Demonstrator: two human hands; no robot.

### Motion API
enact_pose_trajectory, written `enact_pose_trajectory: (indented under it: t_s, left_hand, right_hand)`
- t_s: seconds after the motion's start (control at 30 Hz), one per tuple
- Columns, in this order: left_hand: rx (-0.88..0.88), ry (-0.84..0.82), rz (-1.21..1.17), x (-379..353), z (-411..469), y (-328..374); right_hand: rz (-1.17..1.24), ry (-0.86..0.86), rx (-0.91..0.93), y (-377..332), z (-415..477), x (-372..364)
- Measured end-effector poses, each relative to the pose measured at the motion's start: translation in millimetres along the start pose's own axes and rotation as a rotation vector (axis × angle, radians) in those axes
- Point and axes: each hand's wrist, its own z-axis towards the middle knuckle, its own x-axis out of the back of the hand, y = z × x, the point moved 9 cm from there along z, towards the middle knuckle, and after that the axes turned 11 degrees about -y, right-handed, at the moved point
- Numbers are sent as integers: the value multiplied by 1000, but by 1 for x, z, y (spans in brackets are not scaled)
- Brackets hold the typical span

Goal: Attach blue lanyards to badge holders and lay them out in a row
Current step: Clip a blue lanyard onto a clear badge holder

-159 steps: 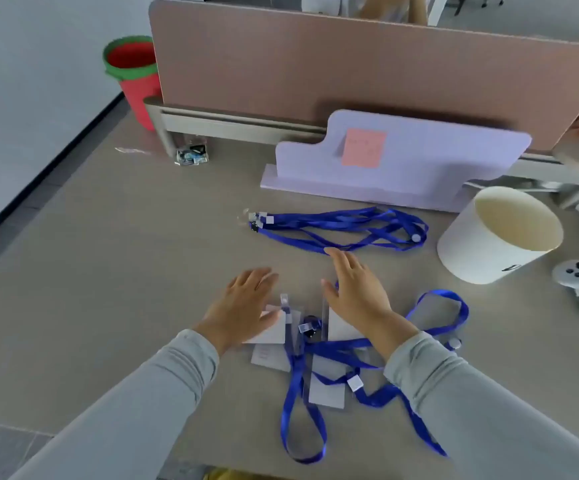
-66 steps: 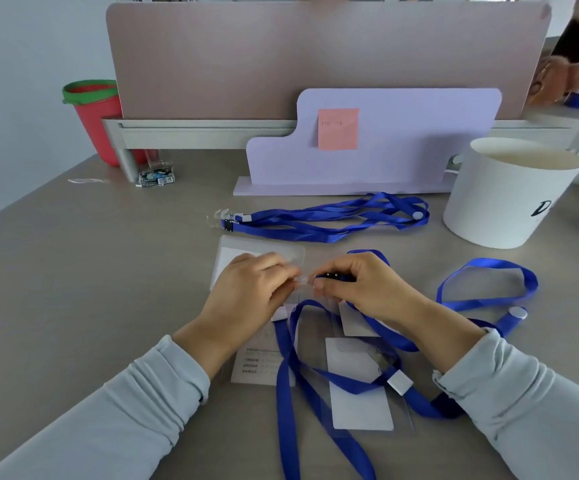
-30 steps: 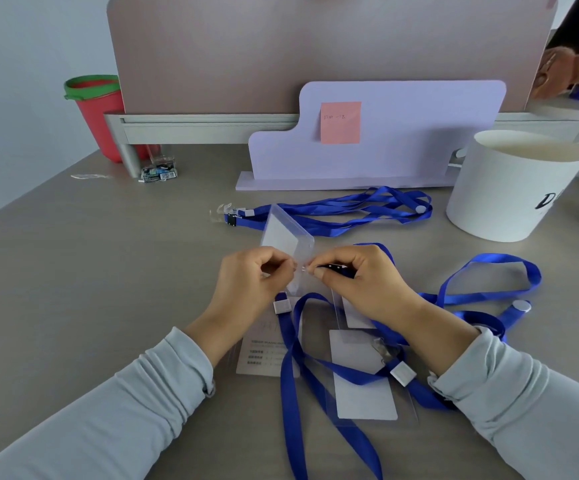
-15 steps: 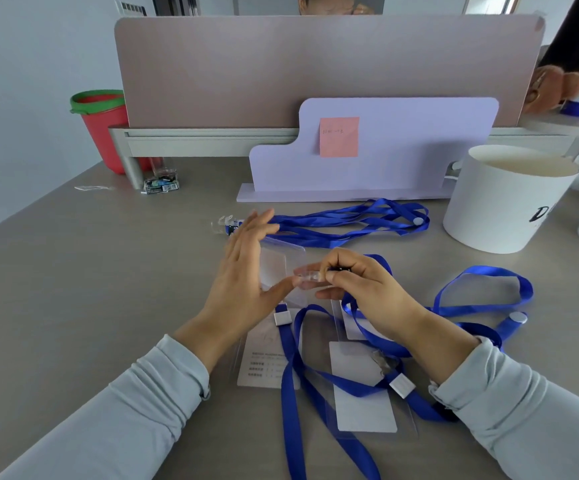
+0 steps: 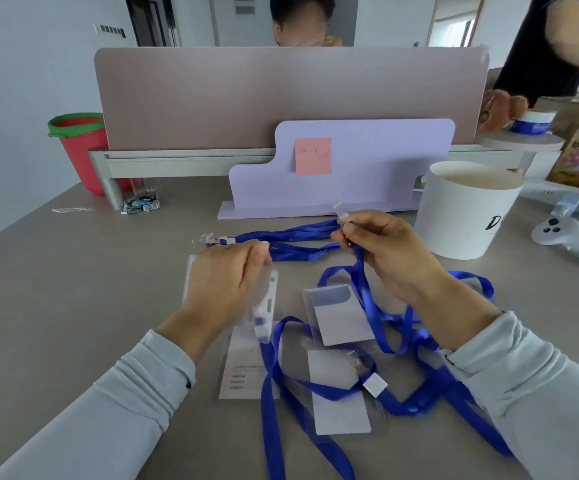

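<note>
soft, cool daylight lights everything brightly and evenly, leaving only faint shadows on the table (image 5: 73, 289) under the lanyards (image 5: 295, 234) and sleeves (image 5: 108, 410). the wide lens bows the top edge of the partition (image 5: 291, 95) and stretches the sleeves at the lower corners. the right hand (image 5: 385, 251) and the far background look slightly blurred.

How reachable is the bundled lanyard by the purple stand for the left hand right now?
Probably yes: the bundled lanyard lies just beyond the left hand, nothing between. But that hand grips a clear badge holder, so it would likely have to release it first.
</note>
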Motion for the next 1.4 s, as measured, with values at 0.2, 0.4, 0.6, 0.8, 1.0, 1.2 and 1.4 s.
enact_pose_trajectory:
  t_s: [0.2, 0.4, 0.6, 0.8, 1.0, 1.2, 1.4]
  left_hand:
    - [-45, -465, -156, -71, 37, 67]
    - [-216, -677, -104, -130, 55, 145]
    - [-235, -696, -1, -158, 72, 161]
    - [-177, -667, -315, -162, 95, 178]
    - [-358, -811, -628, -168, 90, 278]
    - [-505, -911, -422, -194, 78, 325]
    - [-619, -933, -39, -227, 59, 330]
  right_hand:
    - [183, 57, 47, -37, -11, 39]
    - [192, 182, 97, -56, -39, 82]
    - [22, 397, 78, -66, -88, 146]
    - [-204, 622, 13, -75, -147, 205]
    - [-302, 683, -6, -85, -192, 231]
    - [-348, 741, -91, -67, -227, 261]
    - [-322, 715, -239, -20, -232, 267]
